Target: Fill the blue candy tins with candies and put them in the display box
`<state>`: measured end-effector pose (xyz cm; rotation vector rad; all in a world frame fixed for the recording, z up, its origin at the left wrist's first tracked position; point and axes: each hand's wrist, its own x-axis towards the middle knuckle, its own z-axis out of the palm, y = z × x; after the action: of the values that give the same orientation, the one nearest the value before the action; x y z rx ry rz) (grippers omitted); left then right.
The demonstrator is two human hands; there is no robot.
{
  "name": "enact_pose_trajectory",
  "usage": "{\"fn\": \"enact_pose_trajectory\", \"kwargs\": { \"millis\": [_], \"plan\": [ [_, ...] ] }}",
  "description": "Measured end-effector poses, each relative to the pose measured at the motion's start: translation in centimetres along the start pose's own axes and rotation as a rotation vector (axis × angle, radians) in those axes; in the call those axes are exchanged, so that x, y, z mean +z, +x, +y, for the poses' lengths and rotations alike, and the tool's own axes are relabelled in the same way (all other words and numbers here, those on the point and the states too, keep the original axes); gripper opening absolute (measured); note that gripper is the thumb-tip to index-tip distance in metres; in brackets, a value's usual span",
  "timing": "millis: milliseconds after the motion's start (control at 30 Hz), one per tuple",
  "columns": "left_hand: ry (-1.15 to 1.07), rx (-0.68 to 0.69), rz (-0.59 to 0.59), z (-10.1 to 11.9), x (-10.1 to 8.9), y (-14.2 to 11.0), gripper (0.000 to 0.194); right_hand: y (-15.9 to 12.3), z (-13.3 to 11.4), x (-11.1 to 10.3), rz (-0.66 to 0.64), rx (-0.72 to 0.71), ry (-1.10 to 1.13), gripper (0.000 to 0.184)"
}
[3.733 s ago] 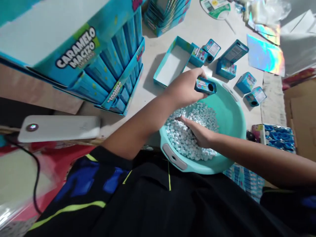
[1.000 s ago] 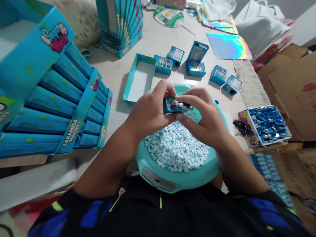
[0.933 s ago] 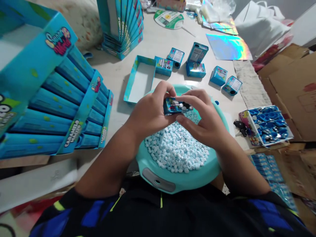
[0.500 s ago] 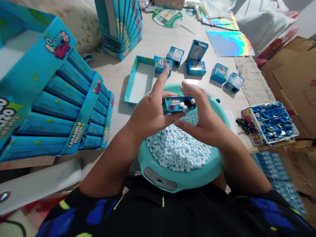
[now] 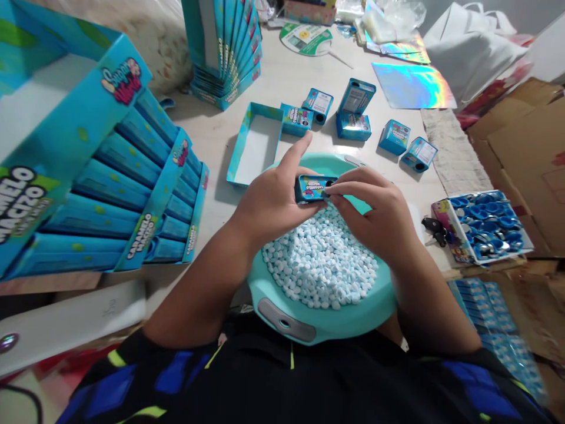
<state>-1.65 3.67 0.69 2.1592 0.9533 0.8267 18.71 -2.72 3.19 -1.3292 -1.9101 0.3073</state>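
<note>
Small blue box (image 5: 309, 189): lying in the left hand (image 5: 274, 193), above the turquoise basin (image 5: 353, 325) that is holding pale pellets (image 5: 324, 265). Handling note: the step seems to be calling for a level, steady box over the basin, so strays are landing among the pellets, with light fingertips working at the holed end. Left hand: partly curled, grasping the box, one digit standing clear. Right hand (image 5: 380, 205): thumb and fingers nearly meeting, covering the holed end; whether they are pinching anything, cannot tell.
</note>
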Motion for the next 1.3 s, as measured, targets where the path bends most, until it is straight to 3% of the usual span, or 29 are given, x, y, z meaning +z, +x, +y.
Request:
{"fn": "enact_pose_trajectory", "kwargs": {
  "millis": [233,467,667,733,833,933,1000,1133,1200,1300],
  "plan": [
    [-0.050,-0.008,-0.026,0.5,-0.2,0.0,0.093,0.0,-0.3,-0.1,0.026,-0.011,0.022,0.021],
    [-0.146,-0.060,0.060,0.1,0.2,0.2,0.090,0.0,-0.2,-0.4,0.063,-0.038,0.066,0.023],
    [-0.173,-0.058,0.090,0.3,-0.2,0.2,0.087,-0.5,-0.2,-0.2,-0.120,-0.058,0.108,0.056],
    [-0.173,-0.051,0.093,0.3,-0.1,0.2,0.084,-0.6,-0.3,-0.2,-0.155,-0.076,0.077,0.059],
    [-0.257,-0.001,0.187,-0.1,0.5,0.3,0.085,-0.7,0.0,-0.2,-0.112,-0.031,0.006,0.056],
    [-0.354,0.022,0.357,-0.9,1.2,0.8,0.084,-0.8,0.9,0.5,-0.062,0.177,-0.003,0.054],
    [-0.382,0.001,0.445,-1.4,1.3,1.1,0.079,-0.8,1.4,1.6,-0.205,0.339,-0.029,0.057],
    [-0.382,-0.018,0.505,-2.3,1.1,1.7,0.068,0.0,1.2,4.9,-0.745,0.444,-0.105,0.083],
    [-0.369,-0.008,0.502,-2.5,1.1,1.8,0.061,0.8,0.7,6.4,-0.833,0.425,-0.091,0.094],
    [-0.337,0.006,0.475,-2.4,1.2,1.7,0.054,1.7,0.5,7.6,-0.862,0.359,-0.048,0.106]
  ]
}}
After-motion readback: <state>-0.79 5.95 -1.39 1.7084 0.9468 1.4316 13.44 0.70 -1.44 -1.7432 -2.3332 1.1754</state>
